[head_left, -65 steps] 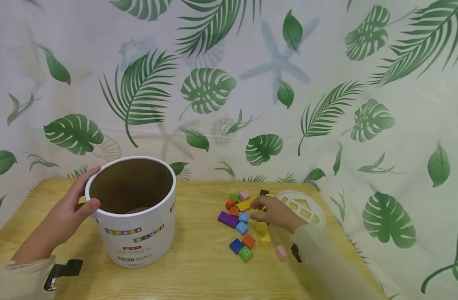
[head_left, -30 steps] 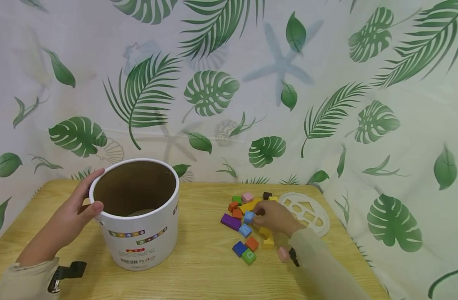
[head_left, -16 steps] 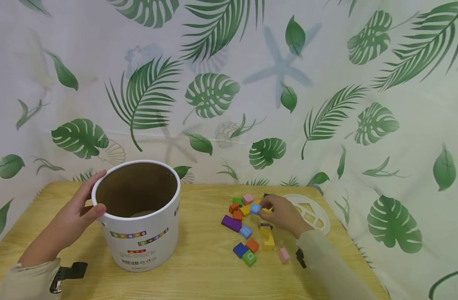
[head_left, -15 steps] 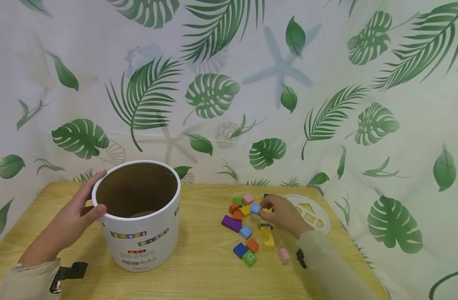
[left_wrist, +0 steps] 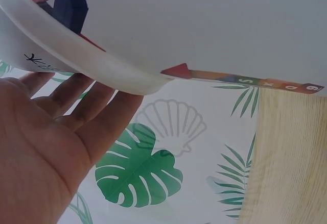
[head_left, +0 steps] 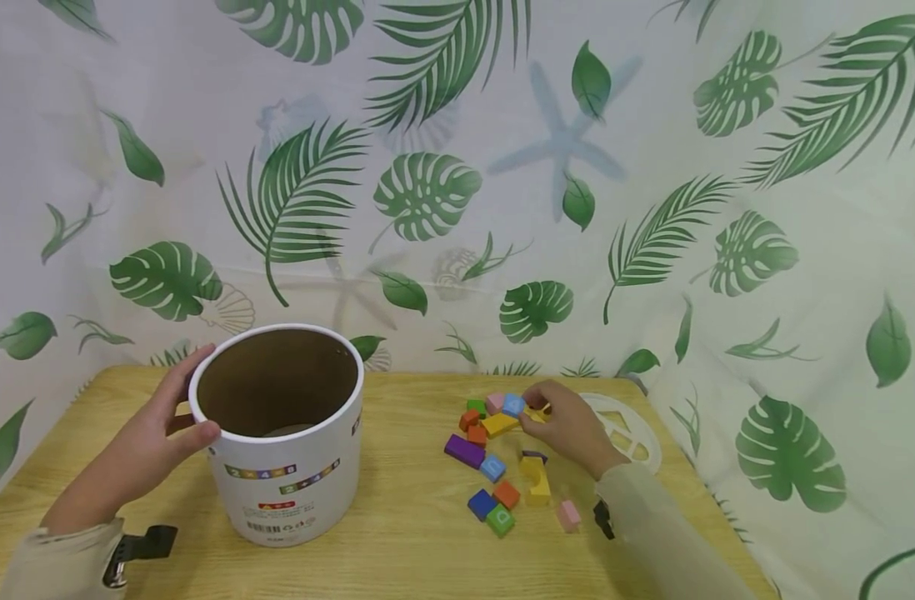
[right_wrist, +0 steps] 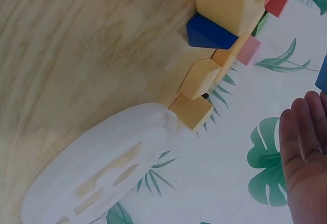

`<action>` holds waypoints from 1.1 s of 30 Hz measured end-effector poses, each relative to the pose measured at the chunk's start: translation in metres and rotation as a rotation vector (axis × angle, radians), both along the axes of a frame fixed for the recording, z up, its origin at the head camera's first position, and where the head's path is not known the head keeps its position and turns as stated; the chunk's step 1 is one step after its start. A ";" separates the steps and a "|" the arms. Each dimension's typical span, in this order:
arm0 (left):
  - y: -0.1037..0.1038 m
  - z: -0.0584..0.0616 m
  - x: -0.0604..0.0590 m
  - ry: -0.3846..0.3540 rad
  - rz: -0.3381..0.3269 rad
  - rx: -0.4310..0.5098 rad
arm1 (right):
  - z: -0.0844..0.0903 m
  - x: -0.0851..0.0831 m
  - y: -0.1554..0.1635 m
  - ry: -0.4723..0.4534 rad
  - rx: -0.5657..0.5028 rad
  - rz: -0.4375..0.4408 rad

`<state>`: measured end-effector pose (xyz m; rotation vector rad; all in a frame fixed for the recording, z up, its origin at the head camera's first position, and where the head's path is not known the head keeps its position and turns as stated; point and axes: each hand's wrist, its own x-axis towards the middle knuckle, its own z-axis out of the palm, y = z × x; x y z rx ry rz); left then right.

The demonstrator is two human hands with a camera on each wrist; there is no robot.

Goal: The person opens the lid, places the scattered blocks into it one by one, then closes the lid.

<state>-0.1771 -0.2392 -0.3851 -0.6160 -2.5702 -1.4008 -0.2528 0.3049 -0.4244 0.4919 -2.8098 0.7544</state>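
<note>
At the lower left of the head view, the left hand (head_left: 146, 450) holds the white tub (head_left: 281, 433) by its rim, thumb curled over the near edge and fingers round the far side. At the lower right, the right hand (head_left: 570, 429) lies among the loose blocks (head_left: 502, 467) on the wooden table (head_left: 397, 550). A light blue block (head_left: 513, 405) sits at its fingertips, at the far edge of the pile beside a pink block (head_left: 494, 402).

Half a second ago that blue block was a little nearer the camera, against the yellow piece (head_left: 498, 424); a second ago it was down in the middle of the pile. So the hand has carried it away from the tub, and the tub has not shifted. Judging by this, the block is being picked out or rearranged, not yet dropped in. Whether the fingers pinch it or only touch it, I cannot tell.

The right wrist view shows what the head view hides: straight fingers (right_wrist: 301, 147) pressed together, and a blue edge at the right border, the white slotted lid (right_wrist: 102, 173) flat on the table, yellow blocks (right_wrist: 196, 81) touching its rim. The left wrist view shows open fingers (left_wrist: 82, 106) against the tub wall (left_wrist: 204, 25).

Farthest back hangs the leaf-print curtain (head_left: 457, 167).
</note>
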 end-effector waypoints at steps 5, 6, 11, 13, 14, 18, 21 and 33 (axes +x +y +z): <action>0.002 0.001 0.000 -0.001 -0.001 0.000 | 0.006 0.003 -0.003 0.007 -0.042 0.003; 0.002 0.001 0.000 -0.001 0.000 -0.002 | 0.007 0.003 -0.005 0.008 -0.049 0.002; 0.002 0.001 0.000 -0.013 0.005 -0.005 | 0.014 0.003 -0.011 0.026 -0.055 -0.010; 0.002 0.001 0.000 -0.018 0.007 -0.005 | 0.019 0.003 -0.014 0.036 -0.058 -0.012; 0.002 0.001 0.000 -0.019 0.008 -0.005 | 0.021 0.003 -0.016 0.037 -0.068 -0.010; 0.001 0.001 0.000 -0.022 0.012 -0.005 | 0.032 0.004 -0.026 0.049 -0.099 0.012; 0.002 0.001 -0.001 -0.018 0.011 -0.006 | 0.040 0.005 -0.034 0.067 -0.122 0.043; 0.001 0.002 -0.001 -0.011 0.007 0.000 | 0.074 0.005 -0.086 0.152 -0.184 0.196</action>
